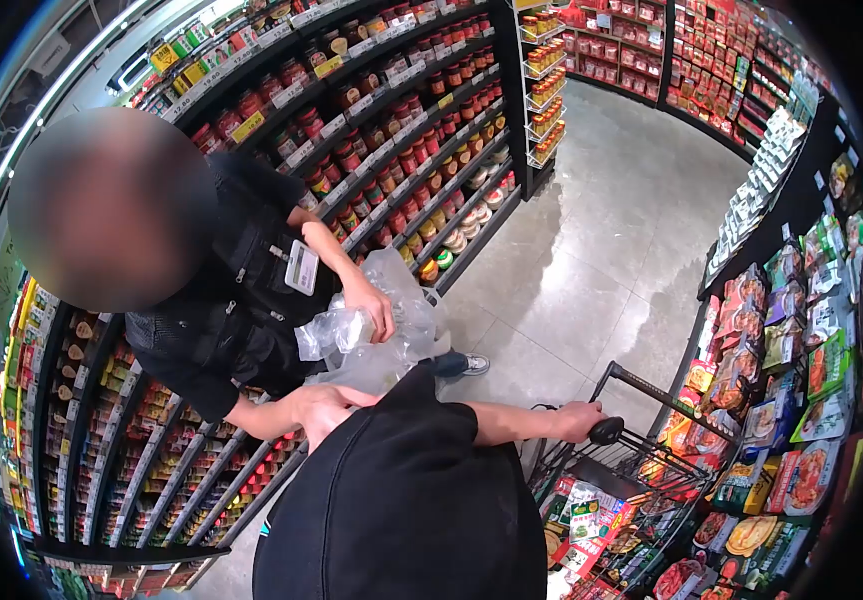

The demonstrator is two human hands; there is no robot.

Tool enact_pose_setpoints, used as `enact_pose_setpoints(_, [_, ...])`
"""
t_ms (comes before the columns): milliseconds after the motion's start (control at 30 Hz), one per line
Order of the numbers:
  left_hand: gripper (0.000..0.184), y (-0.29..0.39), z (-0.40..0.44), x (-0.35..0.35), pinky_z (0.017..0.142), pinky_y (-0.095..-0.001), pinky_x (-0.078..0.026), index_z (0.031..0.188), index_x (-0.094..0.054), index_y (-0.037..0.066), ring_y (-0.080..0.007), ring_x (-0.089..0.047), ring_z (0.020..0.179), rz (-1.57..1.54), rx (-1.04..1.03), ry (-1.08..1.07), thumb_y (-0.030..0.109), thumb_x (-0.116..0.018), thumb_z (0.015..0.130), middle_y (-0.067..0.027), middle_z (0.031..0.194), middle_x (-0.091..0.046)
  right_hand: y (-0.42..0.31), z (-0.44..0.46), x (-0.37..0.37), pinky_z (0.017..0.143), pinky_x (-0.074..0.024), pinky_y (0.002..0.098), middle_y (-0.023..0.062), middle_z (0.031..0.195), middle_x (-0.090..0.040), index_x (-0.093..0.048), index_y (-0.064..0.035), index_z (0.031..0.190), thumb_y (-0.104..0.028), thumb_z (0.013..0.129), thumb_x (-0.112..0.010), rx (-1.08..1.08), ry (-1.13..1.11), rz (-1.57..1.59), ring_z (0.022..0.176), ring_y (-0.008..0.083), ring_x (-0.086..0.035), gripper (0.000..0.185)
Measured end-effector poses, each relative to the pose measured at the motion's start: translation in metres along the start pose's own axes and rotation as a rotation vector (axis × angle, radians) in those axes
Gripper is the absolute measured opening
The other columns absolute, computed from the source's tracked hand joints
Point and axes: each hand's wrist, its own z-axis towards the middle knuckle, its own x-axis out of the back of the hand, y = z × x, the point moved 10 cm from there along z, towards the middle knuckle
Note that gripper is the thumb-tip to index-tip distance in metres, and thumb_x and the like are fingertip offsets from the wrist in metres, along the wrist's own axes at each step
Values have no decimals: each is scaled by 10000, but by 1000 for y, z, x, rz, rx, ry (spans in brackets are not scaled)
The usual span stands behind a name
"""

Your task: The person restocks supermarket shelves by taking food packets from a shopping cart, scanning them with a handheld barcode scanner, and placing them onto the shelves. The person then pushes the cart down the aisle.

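Observation:
My right hand (578, 421) is closed around the black handle (606, 431) of a shopping cart, arm stretched to the right. The cart's dark wire frame (641, 450) stands beside me. My dark top (401, 500) fills the lower middle. A patch of skin (326, 418) shows at its upper left edge, against a co-worker's forearm; whether it is my left hand is unclear, and its fingers are hidden. Facing me, the co-worker holds crumpled clear plastic bags (391, 320) with one hand (369, 305); their other forearm (266, 415) reaches towards my front.
Curved shelves of jars (391, 180) stand behind the co-worker. On the right is a display of packaged foods (791, 370). Grey floor (611, 200) runs between them towards red-filled shelves (711, 60). Colourful packets (586, 520) lie at the cart.

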Motion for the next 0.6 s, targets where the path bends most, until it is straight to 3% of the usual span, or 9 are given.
enact_pose_setpoints(100, [468,9,-5,1,785,-456,-512,1119,-591,146,-370,-614,900,81,71,-44,78,-658,660,-187,1054,-543,12,-1,0,807,-476,421,206,1057,-615,-587,2,1077,-271,934,-536,-19,-32,23,928,308,-596,313])
enact_pose_setpoints(200, [308,-1,5,-26,724,-479,-533,925,-635,59,-393,-621,875,235,114,-179,102,-657,621,-242,1078,-544,37,-22,6,799,-478,417,202,1059,-615,-584,-2,1071,-265,933,-539,-66,-38,85,927,299,-598,301])
enact_pose_setpoints(267, [328,16,-6,-3,757,-478,-527,945,-630,19,-406,-610,904,55,151,-206,76,-643,622,-272,1032,-585,7,-30,19,794,-480,415,199,1061,-616,-582,-4,1068,-261,932,-540,64,4,18,927,293,-600,293])
enact_pose_setpoints(300, [241,14,-3,-7,683,-478,-533,837,-649,6,-401,-632,768,128,-35,22,75,-630,606,-228,821,-630,-26,-30,34,792,-480,414,197,1061,-616,-581,-6,1066,-259,932,-541,267,91,-137,926,291,-601,289])
enact_pose_setpoints(333, [271,38,-8,13,761,-475,-526,875,-656,8,-415,-628,820,33,-63,-22,58,-632,610,-242,876,-631,-124,-58,79,789,-481,412,196,1062,-616,-580,-7,1064,-257,931,-542,513,287,-318,926,288,-602,285])
enact_pose_setpoints(367, [294,33,-6,7,797,-456,-518,896,-659,10,-417,-624,848,-20,-91,-19,51,-637,606,-242,884,-638,-157,-69,134,784,-490,354,155,1000,-642,-572,5,1104,-224,928,-564,222,159,230,870,227,-618,288])
enact_pose_setpoints(433, [323,46,-7,4,767,-458,-503,921,-644,-20,-404,-629,863,-85,-12,-161,48,-650,605,-252,859,-640,-222,-106,228,796,-484,341,167,974,-665,-583,-9,1131,-320,909,-590,269,429,387,935,245,-642,382])
enact_pose_setpoints(467, [312,53,-7,2,751,-451,-506,917,-645,-24,-407,-631,858,-104,-10,-185,59,-657,617,-255,846,-641,-275,-146,281,867,-481,310,140,1044,-649,-571,-19,1171,-173,875,-653,350,533,267,973,227,-629,344])
enact_pose_setpoints(600, [265,84,6,-7,703,-419,-517,903,-645,-46,-407,-639,852,-117,-92,-205,111,-673,691,-274,823,-642,-439,-337,410,879,-491,365,126,1145,-611,-565,-44,1180,-18,804,-659,948,805,181,1054,232,-604,388])
